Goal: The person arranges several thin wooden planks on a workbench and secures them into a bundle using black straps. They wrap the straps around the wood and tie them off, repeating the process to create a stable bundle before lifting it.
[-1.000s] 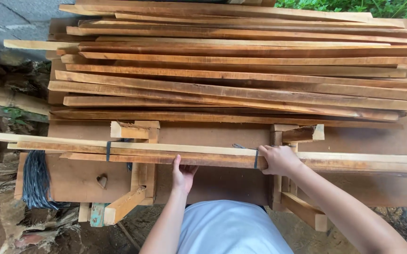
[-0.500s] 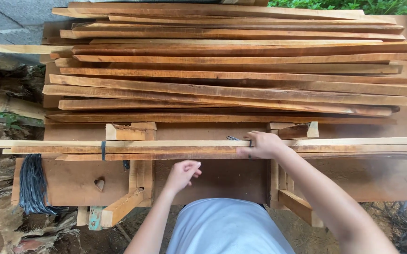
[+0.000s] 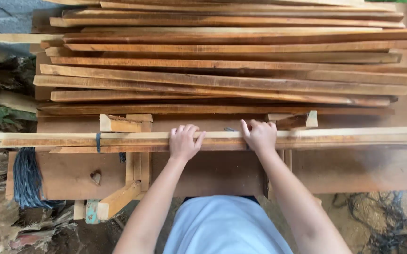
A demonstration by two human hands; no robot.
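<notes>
Hands press a bundle of wooden slats (image 3: 213,140) lying across the workbench (image 3: 354,169): left hand (image 3: 183,141) and right hand (image 3: 260,136) curl closed over it, steadying it against stop blocks (image 3: 124,123).

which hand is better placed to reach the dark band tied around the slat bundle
Left, probably. The left hand rests on the slat bundle on the side nearer the dark band; the right hand sits farther away.

- One view only: camera on my head, facing straight down, close above the workbench (image 3: 354,169).
- Far edge: stacked planks (image 3: 222,61); near edge: my torso.
</notes>
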